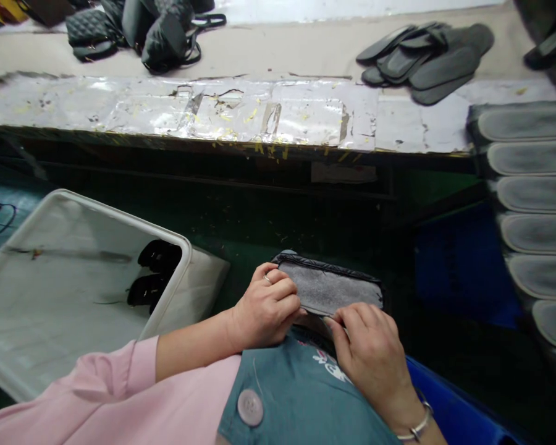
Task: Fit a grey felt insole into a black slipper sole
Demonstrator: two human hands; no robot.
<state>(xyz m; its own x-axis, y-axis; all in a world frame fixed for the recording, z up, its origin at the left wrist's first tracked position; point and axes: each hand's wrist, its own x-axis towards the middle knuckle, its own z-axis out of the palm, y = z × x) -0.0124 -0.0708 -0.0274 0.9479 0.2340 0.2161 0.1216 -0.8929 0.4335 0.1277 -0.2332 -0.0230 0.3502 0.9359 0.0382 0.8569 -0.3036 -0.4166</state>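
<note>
Both hands hold a dark shoe-like piece (331, 287) low in front of my body, with its flat grey underside turned up and a black quilted edge around it. My left hand (273, 303) grips its left end, fingers curled over the rim; a ring is on one finger. My right hand (368, 340) pinches the near edge towards the right, thumb and fingers closed. A bracelet circles the right wrist. What lies beneath the piece is hidden by the hands and a teal apron (296, 389).
A white bin (176, 272) with black items inside stands at left. Across the front runs a worn bench (241, 117) bearing black quilted pieces (162, 43) and dark flat soles (435, 59). Several grey oval-faced pieces (535, 194) are lined up at right, near blue containers (458, 414).
</note>
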